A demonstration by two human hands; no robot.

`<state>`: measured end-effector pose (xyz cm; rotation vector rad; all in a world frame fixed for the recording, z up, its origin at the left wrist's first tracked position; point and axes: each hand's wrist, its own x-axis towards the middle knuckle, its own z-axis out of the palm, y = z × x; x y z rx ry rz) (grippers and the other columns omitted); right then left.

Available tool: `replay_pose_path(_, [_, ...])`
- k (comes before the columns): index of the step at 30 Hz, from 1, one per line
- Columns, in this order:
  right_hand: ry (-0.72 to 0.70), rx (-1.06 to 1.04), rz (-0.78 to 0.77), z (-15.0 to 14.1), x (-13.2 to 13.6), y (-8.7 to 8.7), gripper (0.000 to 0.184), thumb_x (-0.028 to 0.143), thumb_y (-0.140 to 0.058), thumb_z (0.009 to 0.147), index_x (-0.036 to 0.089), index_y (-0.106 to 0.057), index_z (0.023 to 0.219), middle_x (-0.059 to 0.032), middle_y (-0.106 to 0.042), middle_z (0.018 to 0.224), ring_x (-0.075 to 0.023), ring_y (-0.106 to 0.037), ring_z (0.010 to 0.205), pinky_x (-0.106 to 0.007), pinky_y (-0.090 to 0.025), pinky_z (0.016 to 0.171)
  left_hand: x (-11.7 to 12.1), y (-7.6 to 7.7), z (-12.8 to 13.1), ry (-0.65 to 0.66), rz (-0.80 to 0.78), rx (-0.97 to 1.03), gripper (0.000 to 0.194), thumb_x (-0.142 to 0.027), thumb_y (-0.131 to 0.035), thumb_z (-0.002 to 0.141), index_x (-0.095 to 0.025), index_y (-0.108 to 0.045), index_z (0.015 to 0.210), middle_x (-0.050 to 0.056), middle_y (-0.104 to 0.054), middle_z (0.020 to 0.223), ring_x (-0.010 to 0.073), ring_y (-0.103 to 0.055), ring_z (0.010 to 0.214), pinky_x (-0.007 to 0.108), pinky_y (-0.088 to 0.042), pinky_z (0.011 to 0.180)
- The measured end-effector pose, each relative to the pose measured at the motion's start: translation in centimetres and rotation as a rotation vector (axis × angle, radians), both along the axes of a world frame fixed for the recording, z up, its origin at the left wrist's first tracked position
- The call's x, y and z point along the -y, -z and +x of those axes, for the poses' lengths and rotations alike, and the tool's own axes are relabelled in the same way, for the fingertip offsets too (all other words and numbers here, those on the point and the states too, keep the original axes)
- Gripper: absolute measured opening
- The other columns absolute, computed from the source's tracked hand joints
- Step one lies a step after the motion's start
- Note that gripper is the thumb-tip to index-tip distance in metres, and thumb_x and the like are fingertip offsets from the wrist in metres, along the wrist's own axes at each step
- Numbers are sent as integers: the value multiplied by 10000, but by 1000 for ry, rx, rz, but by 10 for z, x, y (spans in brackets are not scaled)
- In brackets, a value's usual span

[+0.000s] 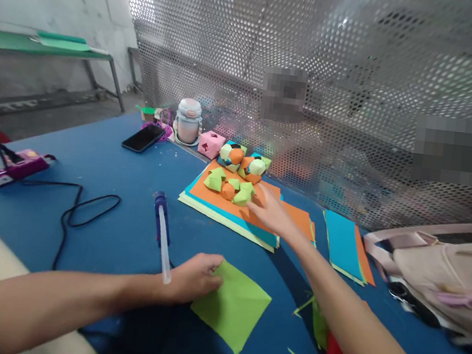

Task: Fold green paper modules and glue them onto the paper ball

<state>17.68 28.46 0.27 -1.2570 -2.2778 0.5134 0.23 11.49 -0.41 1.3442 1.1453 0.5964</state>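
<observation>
My left hand [196,277] is closed on the corner of a square of light green paper [238,305], which has a faint crease across it. My right hand [272,209] reaches over the stack of coloured paper [231,219], fingers apart, with its fingertips beside a folded green paper piece [243,195]; whether they touch is unclear. Another folded green piece [214,179] and an orange one [228,191] lie on the top orange sheet. Behind them sit two multicoloured folded paper balls [230,155]. A blue glue gun [161,222] with a translucent stick lies left of the stack.
A perforated metal panel [249,59] borders the blue table. Along it stand a pink paper box [211,144], a lidded container [188,121] and a phone [143,138]. Blue and orange strips [343,243] and a beige bag [446,275] lie right; a purple power strip [11,167] lies left.
</observation>
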Motion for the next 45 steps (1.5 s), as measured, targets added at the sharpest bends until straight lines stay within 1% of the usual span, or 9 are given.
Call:
replay_pose_path(4, [55, -123, -164, 19, 61, -8, 455, 454, -436, 868, 189, -471, 1236, -146, -546, 1280, -231, -559, 1140, -394, -474, 927, -2, 1, -1, -158, -46, 137, 52, -173, -483, 644, -155, -501, 690, -34, -523, 645, 108, -475, 614, 212, -369, 571])
replay_pose_path(6, [93, -372, -395, 30, 100, -7, 425, 482, -496, 839, 211, -510, 1167, -129, -546, 1285, -222, -553, 1146, -383, -464, 946, -2, 1, -1, -208, -84, 269, 115, -211, -522, 658, -153, -519, 757, -16, -575, 686, 133, -540, 665, 231, -410, 611])
replay_pose_path(12, [285, -632, -730, 40, 178, 4, 454, 491, -633, 734, 222, -567, 1094, -98, -650, 1092, -212, -634, 933, -356, -524, 774, 3, 5, 3, -170, -173, 368, 190, -226, -563, 712, -158, -556, 889, 10, -651, 782, 164, -617, 747, 282, -470, 712])
replay_pose_path(16, [300, -634, -687, 33, 181, 20, 293, 462, -687, 687, 183, -630, 753, -4, -627, 654, -141, -567, 588, -256, -453, 536, 5, 8, 4, -148, -161, 354, 202, -188, -558, 741, -155, -559, 940, -8, -635, 743, 136, -604, 722, 261, -472, 703])
replay_pose_path(19, [373, -764, -603, 30, 176, 31, 299, 456, -717, 658, 190, -582, 641, 33, -552, 553, -112, -492, 518, -229, -393, 488, 0, 9, 1, -261, -133, 387, 151, -222, -550, 787, -152, -558, 921, -23, -607, 690, 91, -577, 632, 212, -461, 636])
replay_pose_path(23, [424, -879, -630, 32, 174, 38, 293, 455, -714, 672, 193, -585, 684, 30, -567, 577, -113, -486, 514, -228, -384, 484, -10, 10, -4, -419, -147, 393, 199, -337, -545, 825, -142, -518, 856, 9, -616, 626, 86, -567, 512, 202, -456, 521])
replay_pose_path(30, [404, -842, -583, 33, 177, 37, 259, 427, -678, 720, 190, -583, 680, 34, -570, 575, -102, -482, 512, -217, -378, 489, -9, 11, -4, -428, -157, 407, 361, -488, -501, 838, -136, -498, 758, 29, -616, 648, 83, -570, 515, 198, -461, 513])
replay_pose_path(37, [283, -831, -595, 31, 178, 38, 170, 296, -597, 754, 193, -638, 883, -39, -696, 840, -175, -634, 734, -306, -499, 690, 0, 5, 2, -184, -177, 365, 243, -179, -585, 758, -162, -518, 991, 12, -674, 848, 111, -628, 729, 215, -464, 682])
replay_pose_path(45, [364, -1132, -571, 31, 170, 53, 260, 351, -586, 811, 187, -571, 1011, -69, -682, 951, -153, -661, 676, -376, -555, 675, -8, 18, -2, -331, -96, 400, 309, -164, -586, 703, -154, -511, 1003, 15, -696, 818, 138, -657, 699, 260, -492, 693])
